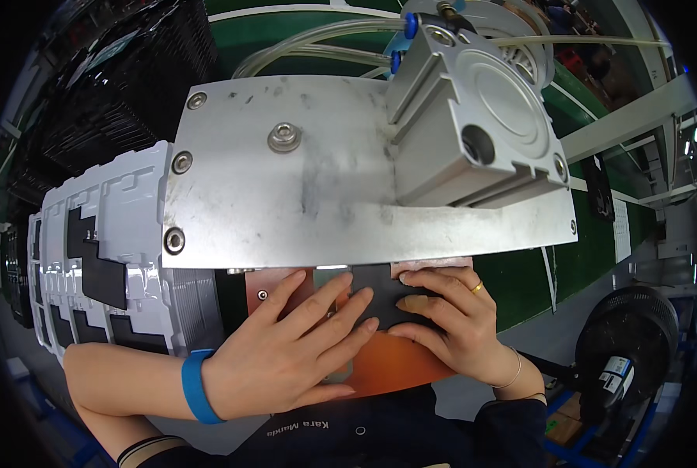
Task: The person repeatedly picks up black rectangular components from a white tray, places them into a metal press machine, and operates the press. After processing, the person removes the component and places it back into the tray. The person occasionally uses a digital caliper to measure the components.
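Note:
My left hand lies over the work spot below a thick metal plate, its fingers spread and stretched out. Its fingertips reach a green-grey block and the left edge of a flat black piece. My right hand rests at the right edge of that piece, fingers bent but apart, tips touching it; whether the thumb goes underneath is hidden. One right finger has a yellowish covering. Beneath both hands is an orange-brown plate, and a reddish block with a screw sits left of my left fingers.
The overhanging silver metal plate carries a square pneumatic cylinder with clear hoses. At left stand stacked white trays holding black stepped pieces, with black trays behind. A black fan stands at right.

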`<state>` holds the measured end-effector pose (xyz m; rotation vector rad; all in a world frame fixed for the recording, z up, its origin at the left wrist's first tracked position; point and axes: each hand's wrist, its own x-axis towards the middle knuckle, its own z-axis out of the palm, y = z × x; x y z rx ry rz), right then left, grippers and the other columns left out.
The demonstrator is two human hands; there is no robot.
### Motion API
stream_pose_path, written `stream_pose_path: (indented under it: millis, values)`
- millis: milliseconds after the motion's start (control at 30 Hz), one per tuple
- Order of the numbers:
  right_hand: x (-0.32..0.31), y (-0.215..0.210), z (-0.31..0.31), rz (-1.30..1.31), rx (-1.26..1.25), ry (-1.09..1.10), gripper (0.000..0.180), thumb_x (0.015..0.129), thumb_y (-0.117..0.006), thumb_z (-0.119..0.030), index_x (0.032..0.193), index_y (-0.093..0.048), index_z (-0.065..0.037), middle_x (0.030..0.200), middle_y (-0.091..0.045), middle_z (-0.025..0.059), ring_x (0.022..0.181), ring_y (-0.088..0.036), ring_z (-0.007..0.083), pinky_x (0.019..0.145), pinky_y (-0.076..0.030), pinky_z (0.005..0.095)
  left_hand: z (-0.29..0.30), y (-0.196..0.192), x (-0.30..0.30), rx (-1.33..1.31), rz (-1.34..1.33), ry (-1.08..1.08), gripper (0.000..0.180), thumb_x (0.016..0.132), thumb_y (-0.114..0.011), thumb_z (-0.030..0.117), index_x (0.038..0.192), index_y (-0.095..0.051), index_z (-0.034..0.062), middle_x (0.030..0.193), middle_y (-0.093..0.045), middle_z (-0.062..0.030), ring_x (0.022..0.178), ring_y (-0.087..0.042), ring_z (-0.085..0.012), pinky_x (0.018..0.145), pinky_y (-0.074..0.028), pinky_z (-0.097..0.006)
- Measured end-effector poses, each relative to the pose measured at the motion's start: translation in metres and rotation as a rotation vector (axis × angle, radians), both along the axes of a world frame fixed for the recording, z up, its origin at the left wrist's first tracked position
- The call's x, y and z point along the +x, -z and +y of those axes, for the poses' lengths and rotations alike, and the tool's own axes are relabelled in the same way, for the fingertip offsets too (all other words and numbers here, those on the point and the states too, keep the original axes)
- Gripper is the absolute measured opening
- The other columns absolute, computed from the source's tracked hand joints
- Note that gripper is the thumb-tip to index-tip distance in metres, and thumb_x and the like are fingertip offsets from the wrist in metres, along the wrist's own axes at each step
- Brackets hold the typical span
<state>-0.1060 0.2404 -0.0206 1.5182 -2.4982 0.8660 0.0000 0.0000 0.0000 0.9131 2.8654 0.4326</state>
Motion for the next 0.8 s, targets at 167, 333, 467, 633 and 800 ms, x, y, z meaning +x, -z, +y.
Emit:
stream_pose_path:
  millis: [167,333,467,633,800]
  values:
    - [-0.003,0.0006,-0.0047,-0.014,-0.013,0.003,0.03,0.068,-0.085,-0.027,0.088,-0.071,-0.009,0.11,-0.068,0.006,0.096,-0.06,0.0237,0.081,-0.05,0.0336,-0.0024,0.0004,-0.0017,-0.013,0.014,-0.006,0.069,0.089,-0.059,0.061,0.139,-0.054,0.0139,0.151,-0.044,-0.0132,0.137,-0.043,-0.0345,0.108,-0.035,-0.054]
    - [-0.0022,0.0011,-0.0019,0.006,0.023,0.018,0.033,0.064,-0.088,-0.032,0.086,-0.073,-0.012,0.106,-0.069,0.0066,0.09,-0.06,0.0242,0.076,-0.048,0.0338,-0.0018,0.0033,-0.0012,-0.001,0.019,-0.007,0.068,0.088,-0.061,0.06,0.138,-0.056,0.0144,0.149,-0.047,-0.0125,0.131,-0.047,-0.0333,0.1,-0.042,-0.051]
    - [-0.0019,-0.0011,-0.0015,-0.008,0.024,0.022,0.033,0.065,-0.087,-0.033,0.086,-0.073,-0.012,0.103,-0.068,0.0065,0.09,-0.06,0.0245,0.076,-0.047,0.0342,-0.0015,0.0009,-0.0026,0.023,0.035,-0.006,0.065,0.088,-0.061,0.054,0.135,-0.057,0.0096,0.146,-0.049,-0.0121,0.13,-0.047,-0.0273,0.093,-0.042,-0.043]
    - [-0.0039,0.0002,-0.0025,-0.052,0.012,-0.004,0.032,0.068,-0.085,-0.028,0.09,-0.069,-0.011,0.108,-0.065,0.0051,0.094,-0.057,0.0253,0.081,-0.046,0.036,0.0002,0.0013,-0.0015,0.0,0.018,-0.006,0.067,0.088,-0.06,0.059,0.138,-0.056,0.0141,0.149,-0.046,-0.0133,0.135,-0.044,-0.0352,0.107,-0.036,-0.054]
    - [-0.0045,-0.0061,-0.0039,-0.125,0.041,-0.05,0.031,0.074,-0.082,-0.02,0.098,-0.065,-0.01,0.115,-0.058,0.0064,0.098,-0.052,0.0284,0.087,-0.041,0.0391,0.0003,0.0055,0.0001,0.048,0.054,-0.012,0.065,0.091,-0.058,0.059,0.135,-0.058,0.0126,0.148,-0.047,-0.0145,0.136,-0.044,-0.038,0.111,-0.031,-0.057]
